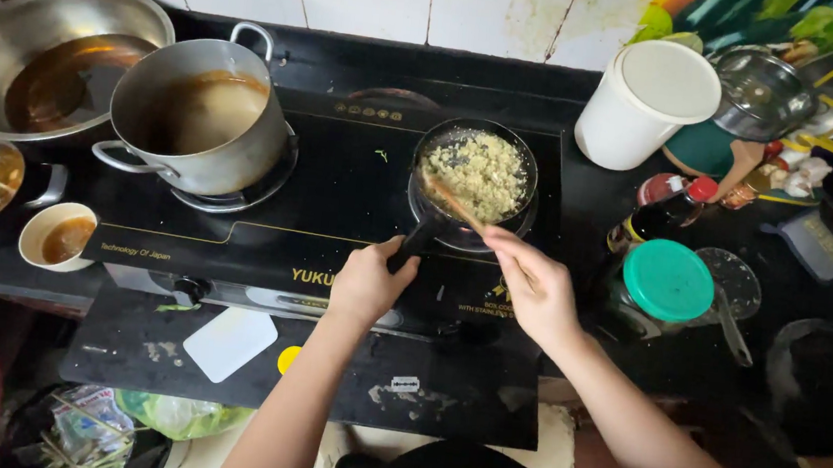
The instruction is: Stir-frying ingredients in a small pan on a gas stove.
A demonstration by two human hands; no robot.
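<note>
The black stove (339,197) fills the table, a steel pot (201,115) crowding its left. On the right burner, the small black pan (475,179) holds pale crumbly mince. The left hand (369,282) grips the pan's handle; the right hand (535,288) holds wooden chopsticks (454,204).

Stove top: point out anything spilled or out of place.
A small green scrap lies loose on the black stove top, left of the small pan. The tiled wall behind is stained. Otherwise nothing stands out.

small black pan (475,179) of yellowish mince
</note>
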